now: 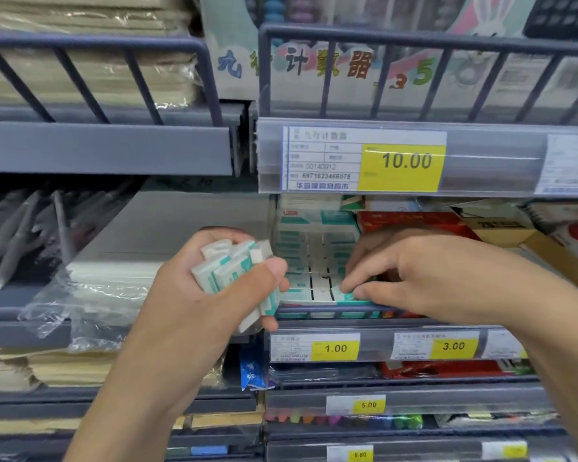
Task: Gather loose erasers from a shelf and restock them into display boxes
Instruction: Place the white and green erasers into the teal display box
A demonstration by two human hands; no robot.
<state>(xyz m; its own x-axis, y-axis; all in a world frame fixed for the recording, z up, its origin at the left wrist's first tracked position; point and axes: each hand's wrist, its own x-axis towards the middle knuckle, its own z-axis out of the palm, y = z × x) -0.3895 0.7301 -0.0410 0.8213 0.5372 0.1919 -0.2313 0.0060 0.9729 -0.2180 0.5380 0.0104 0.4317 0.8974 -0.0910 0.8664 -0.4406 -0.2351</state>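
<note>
While the left hand [214, 288] clasps a stack of erasers [234, 271], the right hand [411, 278] pinches one eraser [342, 292] at the box [314, 228] front. Advise seating it squarely into the row just beyond the grip, sleeve aligned with its neighbours.

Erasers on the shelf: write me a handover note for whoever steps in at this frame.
Left hand grips a stack of erasers, held up beside the display box.
Right hand pinches one eraser at the box's front row.
Done: box largely filled, in rows.
Left: seat this eraser, then feed in the left hand's stack. Whether loose ones remain on the shelf cannot be told.
</note>
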